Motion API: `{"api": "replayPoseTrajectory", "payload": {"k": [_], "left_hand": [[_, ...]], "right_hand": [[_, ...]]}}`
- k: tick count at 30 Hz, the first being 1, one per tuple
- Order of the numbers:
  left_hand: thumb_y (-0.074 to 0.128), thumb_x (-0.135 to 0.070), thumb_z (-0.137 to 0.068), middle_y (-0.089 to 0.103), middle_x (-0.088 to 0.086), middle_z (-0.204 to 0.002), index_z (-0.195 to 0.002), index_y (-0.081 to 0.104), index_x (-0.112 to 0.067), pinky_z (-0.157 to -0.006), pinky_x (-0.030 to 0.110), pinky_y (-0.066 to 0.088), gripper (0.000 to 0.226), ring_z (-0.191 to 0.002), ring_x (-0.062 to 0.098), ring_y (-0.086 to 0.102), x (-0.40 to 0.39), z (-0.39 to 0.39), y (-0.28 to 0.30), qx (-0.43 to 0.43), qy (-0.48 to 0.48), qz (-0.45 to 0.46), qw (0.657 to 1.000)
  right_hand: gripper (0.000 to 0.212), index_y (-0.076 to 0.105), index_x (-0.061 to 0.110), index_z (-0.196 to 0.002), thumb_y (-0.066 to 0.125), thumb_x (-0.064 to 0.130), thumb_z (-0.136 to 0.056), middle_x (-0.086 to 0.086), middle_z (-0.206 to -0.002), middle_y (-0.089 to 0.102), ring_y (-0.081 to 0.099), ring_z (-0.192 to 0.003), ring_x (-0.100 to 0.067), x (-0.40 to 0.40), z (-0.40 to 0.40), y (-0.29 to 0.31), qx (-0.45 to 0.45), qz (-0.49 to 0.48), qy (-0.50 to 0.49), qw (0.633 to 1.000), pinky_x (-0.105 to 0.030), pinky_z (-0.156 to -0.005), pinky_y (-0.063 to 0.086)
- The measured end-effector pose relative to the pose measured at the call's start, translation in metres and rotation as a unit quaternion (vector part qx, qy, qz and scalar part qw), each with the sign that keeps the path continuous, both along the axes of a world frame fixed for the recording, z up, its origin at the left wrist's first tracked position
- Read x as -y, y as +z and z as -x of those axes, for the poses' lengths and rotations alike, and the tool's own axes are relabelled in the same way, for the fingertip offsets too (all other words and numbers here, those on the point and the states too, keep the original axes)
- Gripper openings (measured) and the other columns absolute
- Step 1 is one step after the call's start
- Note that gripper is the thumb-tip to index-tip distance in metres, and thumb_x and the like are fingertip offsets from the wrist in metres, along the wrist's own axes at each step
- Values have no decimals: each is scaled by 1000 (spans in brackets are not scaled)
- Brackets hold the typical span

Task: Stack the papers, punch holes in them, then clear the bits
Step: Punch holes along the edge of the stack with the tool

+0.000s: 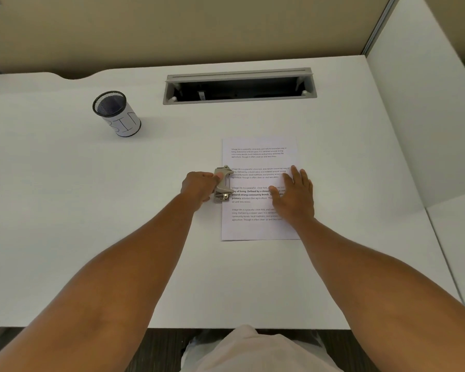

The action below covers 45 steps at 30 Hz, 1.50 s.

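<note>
Your bare left hand [199, 187] reached forward, arm extended, fingers curled, thumb up top, gripping small grey metal hole punch [222, 185]. Your bare right hand [293, 196] lay flat, fingers straight and slightly spread, palm down, pressing white printed paper sheets [258, 229].

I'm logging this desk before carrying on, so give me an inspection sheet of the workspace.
Surface: white desk, mostly bare.
Job's things: papers lie flat at centre right; punch sits on their left edge.
Clutter: mesh cup marked BIN, upright, far left; contents not visible.
Hands: left hand grips the punch; right hand rests flat on the papers.
Cables: nothing seen; cable hatch open, dark inside.
Surroundings: beige and white partitions; dark floor below.
</note>
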<state>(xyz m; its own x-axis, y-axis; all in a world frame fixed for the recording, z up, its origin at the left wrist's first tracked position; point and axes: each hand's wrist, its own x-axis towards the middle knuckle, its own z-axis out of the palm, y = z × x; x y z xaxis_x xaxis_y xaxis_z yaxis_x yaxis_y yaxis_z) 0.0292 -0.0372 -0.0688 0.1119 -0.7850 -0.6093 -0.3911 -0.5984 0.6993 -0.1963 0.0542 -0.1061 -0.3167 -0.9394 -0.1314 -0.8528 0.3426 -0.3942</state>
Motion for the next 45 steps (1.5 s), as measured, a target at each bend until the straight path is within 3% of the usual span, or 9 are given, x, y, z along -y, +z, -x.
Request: {"api": "replayPoseTrajectory", "payload": {"k": [2, 6, 9, 12, 15, 18, 31, 39, 45], "left_hand": [[74, -42, -83, 72, 4, -102, -107, 71, -17, -76, 32, 58, 35, -99, 22, 69, -3, 0, 0, -2, 5, 10, 1000], [66, -54, -85, 68, 3, -85, -76, 67, -18, -74, 33, 58, 37, -81, 21, 65, -11, 0, 2, -4, 29, 20, 999], [54, -57, -90, 68, 5, -82, -77, 65, -14, -80, 36, 59, 46, -77, 23, 65, -14, -2, 7, 5, 60, 12, 998], [46, -49, -96, 65, 5, -81, -84, 60, -10, -81, 37, 58, 43, -74, 24, 63, -19, -5, 10, -4, 83, -8, 996], [45, -29, -97, 56, 6, -80, -97, 56, -7, -62, 30, 54, 24, -61, 19, 54, -30, -6, 14, -19, 93, -39, 995], [44, -9, -91, 54, 9, -80, -92, 54, -6, -58, 29, 52, 11, -59, 20, 52, -41, -6, 15, -14, 82, -65, 994], [55, -6, -80, 62, 10, -68, -75, 62, -5, -51, 23, 45, 9, -56, 22, 54, -65, 11, 10, 40, 48, -82, 995], [61, -5, -84, 65, 9, -78, -89, 64, -4, -51, 22, 45, 6, -59, 16, 56, -66, 25, 11, 37, 28, -100, 994], [75, -14, -83, 67, 7, -83, -96, 67, -4, -55, 23, 46, 18, -61, 14, 56, -68, 36, 8, 21, 2, -115, 993]], "right_hand": [[60, 40, 10, -142, 46, 46, -94, -5, -161, 16, 6, -149, -25, -2, 1, 3, 26, 16, -13, 999, -42, -121, 10], [60, 42, 10, -141, 49, 46, -93, -4, -160, 20, 9, -149, -24, -8, 2, 7, 53, 28, -30, 998, -41, -120, 16], [61, 40, 11, -143, 49, 45, -93, -4, -160, 21, 10, -149, -23, -10, 4, 12, 68, 16, -42, 997, -42, -119, 20], [59, 39, 11, -143, 50, 43, -94, -5, -159, 23, 13, -148, -21, -14, 6, 18, 80, -4, -51, 996, -44, -116, 27], [57, 40, 11, -142, 52, 40, -94, -6, -158, 24, 17, -147, -20, -19, 7, 23, 86, -14, -48, 995, -42, -114, 30], [58, 38, 10, -143, 51, 40, -95, -6, -158, 23, 16, -147, -20, -23, 8, 28, 83, -30, -41, 995, -41, -113, 29], [59, 36, 9, -143, 49, 39, -95, -6, -154, 30, 28, -142, -23, -34, 14, 33, 76, -63, -11, 995, -39, -111, 32], [58, 36, 9, -144, 48, 37, -95, -5, -157, 27, 22, -145, -20, -32, 25, 36, 62, -70, -8, 996, -38, -112, 30], [56, 37, 7, -142, 48, 36, -95, -5, -156, 28, 22, -144, -20, -33, 33, 35, 44, -68, -32, 996, -38, -110, 32]]}}
